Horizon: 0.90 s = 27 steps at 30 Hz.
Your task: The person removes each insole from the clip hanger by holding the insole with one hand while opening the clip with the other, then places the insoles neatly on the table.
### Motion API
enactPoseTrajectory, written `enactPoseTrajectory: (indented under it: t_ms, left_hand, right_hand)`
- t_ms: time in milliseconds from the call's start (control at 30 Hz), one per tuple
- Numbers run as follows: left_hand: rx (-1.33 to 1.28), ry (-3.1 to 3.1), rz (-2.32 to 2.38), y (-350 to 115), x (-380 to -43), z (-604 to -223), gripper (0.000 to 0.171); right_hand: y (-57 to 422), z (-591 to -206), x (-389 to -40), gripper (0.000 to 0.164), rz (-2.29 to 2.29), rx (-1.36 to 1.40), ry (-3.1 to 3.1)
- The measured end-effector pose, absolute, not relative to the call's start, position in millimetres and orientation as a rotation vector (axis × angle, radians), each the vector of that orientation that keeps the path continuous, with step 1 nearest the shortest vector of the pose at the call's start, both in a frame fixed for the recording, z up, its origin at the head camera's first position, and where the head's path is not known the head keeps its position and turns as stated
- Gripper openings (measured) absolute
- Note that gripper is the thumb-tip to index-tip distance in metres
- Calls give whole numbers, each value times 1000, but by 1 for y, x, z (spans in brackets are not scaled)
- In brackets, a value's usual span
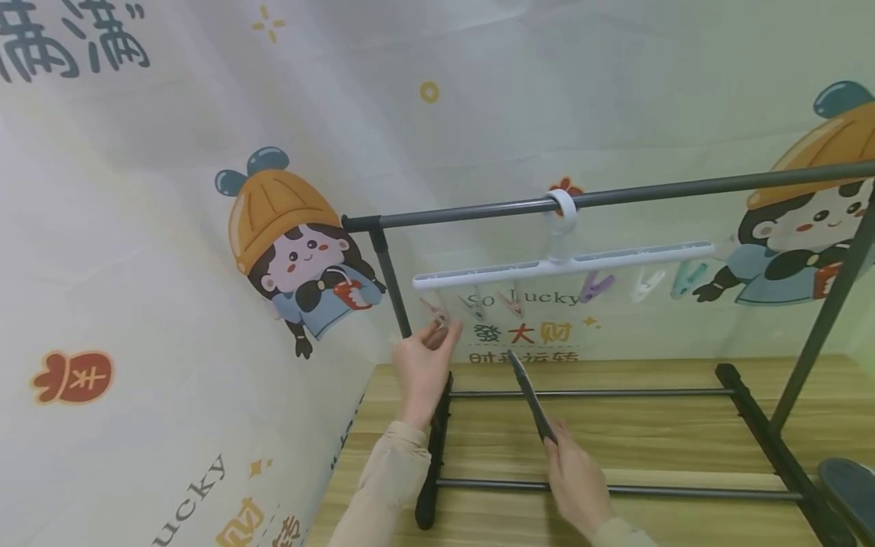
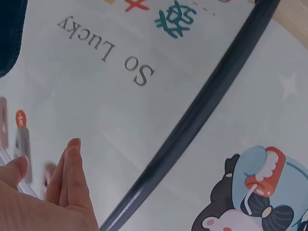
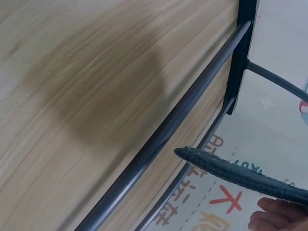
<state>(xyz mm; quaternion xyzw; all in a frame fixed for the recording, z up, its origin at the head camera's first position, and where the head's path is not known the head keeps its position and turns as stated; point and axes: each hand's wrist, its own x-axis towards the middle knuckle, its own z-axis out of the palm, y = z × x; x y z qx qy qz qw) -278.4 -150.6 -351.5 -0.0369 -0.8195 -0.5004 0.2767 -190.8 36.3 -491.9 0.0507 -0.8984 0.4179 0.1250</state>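
Note:
A white clip hanger (image 1: 492, 270) hangs by its hook from the black rail, with several clothespins along its bar. My left hand (image 1: 425, 365) is raised at the bar's left end, where thumb and fingers pinch the leftmost pink clothespin (image 1: 437, 310). The left wrist view shows this hand (image 2: 53, 202) from behind, its fingers hiding part of the clip. Lower and to the right, my right hand (image 1: 574, 475) grips one end of a dark, thin insole (image 1: 529, 395), seen edge-on. Its rounded free end points up toward the hanger. The right wrist view shows the insole's (image 3: 231, 171) ribbed edge.
Purple (image 1: 597, 287), white (image 1: 648, 286) and teal (image 1: 687, 279) clothespins hang on the bar's right half. The black rack (image 1: 472, 213) stands on a wood-grain surface (image 1: 649, 441), two low crossbars joining its feet. Another dark, rounded flat piece (image 1: 848, 490) lies at the right edge. Printed cloth surrounds everything.

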Motion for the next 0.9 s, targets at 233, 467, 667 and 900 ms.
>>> enactPoseTrajectory:
  t_ms: [233, 467, 667, 900]
  left_hand:
    - [-76, -2250, -1386, -147, -260, -366, 49]
    - [-101, -2220, -1519, -144, -233, -378, 46]
    - [-136, -2255, -1487, -144, -212, -394, 54]
    - [-125, -2308, -1420, -137, -191, -408, 53]
  right_hand:
    - [55, -490, -181, 43, 1212, 98, -2590]
    - [96, -487, -163, 40, 1156, 22, -2611]
    - [140, -490, -147, 37, 998, -54, -2546]
    - [206, -491, -127, 47, 857, -264, -2556]
